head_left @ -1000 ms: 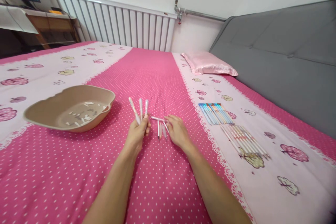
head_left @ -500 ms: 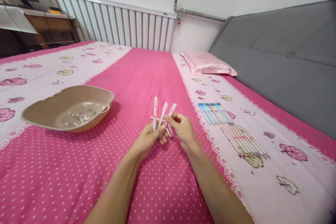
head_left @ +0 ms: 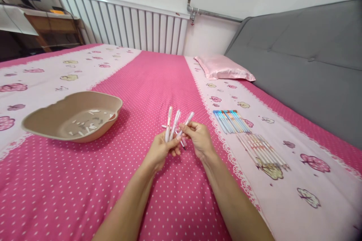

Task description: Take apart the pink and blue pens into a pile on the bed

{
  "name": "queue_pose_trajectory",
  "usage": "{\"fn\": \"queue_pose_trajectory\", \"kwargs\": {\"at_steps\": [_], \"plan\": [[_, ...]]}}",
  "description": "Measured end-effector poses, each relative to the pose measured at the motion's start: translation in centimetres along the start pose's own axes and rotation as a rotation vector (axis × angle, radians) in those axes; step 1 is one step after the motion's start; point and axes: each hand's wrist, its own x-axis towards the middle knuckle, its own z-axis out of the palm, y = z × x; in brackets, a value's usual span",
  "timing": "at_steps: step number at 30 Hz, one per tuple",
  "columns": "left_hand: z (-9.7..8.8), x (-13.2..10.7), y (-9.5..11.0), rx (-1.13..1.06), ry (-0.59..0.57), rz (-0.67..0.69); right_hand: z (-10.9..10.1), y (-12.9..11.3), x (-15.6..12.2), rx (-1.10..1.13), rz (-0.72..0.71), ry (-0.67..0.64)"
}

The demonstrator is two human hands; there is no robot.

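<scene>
Your left hand (head_left: 160, 150) grips the upright pens (head_left: 169, 121) in a fan above the bed (head_left: 161, 79), and your right hand (head_left: 200, 139) pinches the outer pen (head_left: 187, 119), whose lower end is at your left thumb. A second ago your left hand was farther left and your right was at the loose pens (head_left: 184, 144); now your hands meet over these, partly hiding them. Since half a second ago, the outer pen leans farther from the middle one. The basin (head_left: 48, 120) of scraps stays to your left, the blue pens (head_left: 232, 121) and pale pens (head_left: 263, 148) to your right.
</scene>
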Motion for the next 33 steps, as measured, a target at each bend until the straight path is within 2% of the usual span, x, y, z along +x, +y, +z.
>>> {"fn": "queue_pose_trajectory", "kwargs": {"at_steps": [5,9,14,18,21,27,33], "plan": [[-0.1,-0.2,0.6,-0.216,-0.125,-0.153,-0.6,-0.8,0.1,0.147,0.075,-0.18],[-0.2,-0.2,0.4,-0.242,-0.139,-0.149,-1.0,-1.6,-0.1,0.15,0.102,-0.273],[-0.2,-0.1,-0.2,-0.155,-0.122,-0.078,-0.8,-1.7,-0.4,0.076,-0.007,-0.092],[0.1,0.0,-0.2,-0.085,-0.092,-0.021,-0.2,-0.9,-0.5,0.036,0.0,-0.091],[0.1,0.0,-0.2,-0.062,-0.067,-0.017,0.0,-0.6,-0.5,0.045,0.009,-0.03],[-0.3,0.2,-0.3,-0.088,-0.07,-0.047,-0.3,-1.3,-0.3,0.164,0.14,-0.12],[-0.2,0.2,-0.3,-0.063,-0.034,-0.028,-0.2,-1.2,-0.4,0.138,0.093,-0.073]]}}
